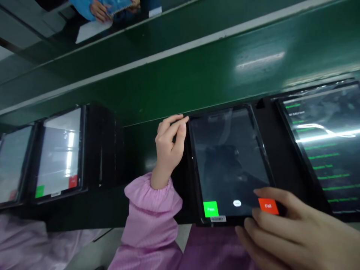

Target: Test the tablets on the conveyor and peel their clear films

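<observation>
A black tablet (230, 161) lies in front of me, its dark screen showing a green "Pass" box at lower left, a small white oval and a red "Fail" box at lower right. My left hand (171, 140), in a pink sleeve, is at the tablet's upper left corner. Its fingers are curled, with thumb and index close together at the edge; whether they pinch anything is hidden. Over the lower right corner reaches my right hand (289, 228), fingers apart and holding nothing. Its index finger passes just above the "Fail" box; I cannot tell whether it touches the glass.
On the right, another tablet (326, 150) displays lines of green text. Two tablets with pale screens stand at left, the nearer one (60, 150) beside a black block (99, 146). Behind runs a green surface (168, 86) with pale strips. A person's hand (99, 10) shows across it.
</observation>
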Tool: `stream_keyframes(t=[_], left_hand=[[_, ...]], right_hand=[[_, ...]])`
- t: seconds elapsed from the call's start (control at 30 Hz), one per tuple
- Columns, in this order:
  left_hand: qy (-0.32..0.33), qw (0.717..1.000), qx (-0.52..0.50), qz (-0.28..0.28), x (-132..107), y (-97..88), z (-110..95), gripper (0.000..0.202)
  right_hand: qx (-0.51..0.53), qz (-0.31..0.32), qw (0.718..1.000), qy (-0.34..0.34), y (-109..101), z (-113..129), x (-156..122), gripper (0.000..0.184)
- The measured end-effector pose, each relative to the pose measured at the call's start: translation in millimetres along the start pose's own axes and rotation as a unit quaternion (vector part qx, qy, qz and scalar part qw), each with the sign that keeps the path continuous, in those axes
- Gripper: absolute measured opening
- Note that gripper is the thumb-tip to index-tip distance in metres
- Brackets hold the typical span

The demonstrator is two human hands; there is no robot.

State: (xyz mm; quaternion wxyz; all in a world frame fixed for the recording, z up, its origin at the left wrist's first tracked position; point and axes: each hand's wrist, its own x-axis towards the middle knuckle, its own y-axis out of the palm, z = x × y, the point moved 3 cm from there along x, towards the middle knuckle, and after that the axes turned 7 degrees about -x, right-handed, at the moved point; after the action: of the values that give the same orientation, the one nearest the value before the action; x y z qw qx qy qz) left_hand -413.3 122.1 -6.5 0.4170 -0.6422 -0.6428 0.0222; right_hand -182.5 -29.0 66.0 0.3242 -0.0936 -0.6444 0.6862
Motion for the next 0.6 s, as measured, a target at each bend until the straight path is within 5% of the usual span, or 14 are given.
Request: stream_keyframes(t=[0.2, 0.6], left_hand=[[0.050, 0.999, 0.000, -0.015, -0.8, 3.3, 5.9, 0.040], [0.060, 0.998, 0.000, -0.011, -1.5, 6.5, 10.5, 0.044]], right_hand=[[-0.004, 0.007, 0.996, -0.089, 17.5, 20.4, 10.1, 0.031], [-0.058, -0.024, 0.998, -0.026, 3.9, -3.2, -10.8, 0.046]])
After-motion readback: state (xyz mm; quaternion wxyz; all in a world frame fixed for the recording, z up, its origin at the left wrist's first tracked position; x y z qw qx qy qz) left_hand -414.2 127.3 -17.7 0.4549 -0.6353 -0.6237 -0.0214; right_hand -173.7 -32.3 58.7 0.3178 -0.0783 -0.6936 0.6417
